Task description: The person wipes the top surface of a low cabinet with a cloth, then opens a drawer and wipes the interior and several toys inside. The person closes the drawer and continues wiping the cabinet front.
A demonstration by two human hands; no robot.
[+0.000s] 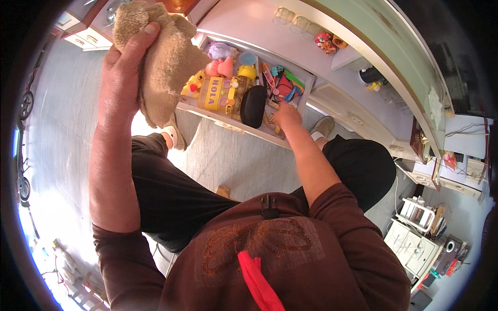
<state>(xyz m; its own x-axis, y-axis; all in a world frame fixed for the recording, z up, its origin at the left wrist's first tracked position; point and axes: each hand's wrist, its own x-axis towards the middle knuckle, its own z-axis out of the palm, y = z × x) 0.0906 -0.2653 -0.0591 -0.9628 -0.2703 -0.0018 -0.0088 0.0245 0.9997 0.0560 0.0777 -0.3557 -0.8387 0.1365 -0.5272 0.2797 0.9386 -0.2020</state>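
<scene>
Raised at the upper left, my left hand [126, 66] grips a folded tan plush cloth [167, 70], thumb on top. My right hand [287, 115] reaches down into the right front part of an open white drawer [268, 136]. Its fingertips are among small items there, and whether they hold one is hidden. Just left of them lies a black hard case [253, 106]. Further left are a yellow-labelled clear bottle [214, 93], a yellow plush toy [193, 84], a pink toy [220, 67] and a lilac plush toy [221, 51]. Pens and a red pouch [286, 86] fill the back right.
Above the drawer runs a cabinet shelf [249, 23] with several glasses [297, 23] and a red figurine [326, 42]. A closed drawer [342, 107] adjoins on the right. My knees flank the open drawer. A small white cabinet [412, 248] stands at the lower right.
</scene>
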